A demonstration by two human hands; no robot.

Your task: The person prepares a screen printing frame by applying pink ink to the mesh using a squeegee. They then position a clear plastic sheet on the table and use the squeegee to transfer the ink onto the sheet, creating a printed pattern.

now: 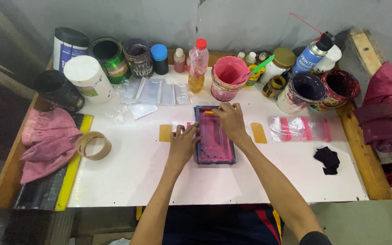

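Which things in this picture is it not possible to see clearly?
- Head view: the fingertips of the right hand hide the far end of the small framed screen.
- What lies under the screen: hidden by the frame and by the left hand.
- Contents of the black tub: too dark to see.
- The person's body: cut off by the bottom edge.

We see a smooth, faintly glossy white surface (259,177) edged in bare wood, and soft matt pink cloth (48,143) at left.

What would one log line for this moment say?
left hand: on screen-printing frame left edge | right hand: on frame top | frame: flat on white table
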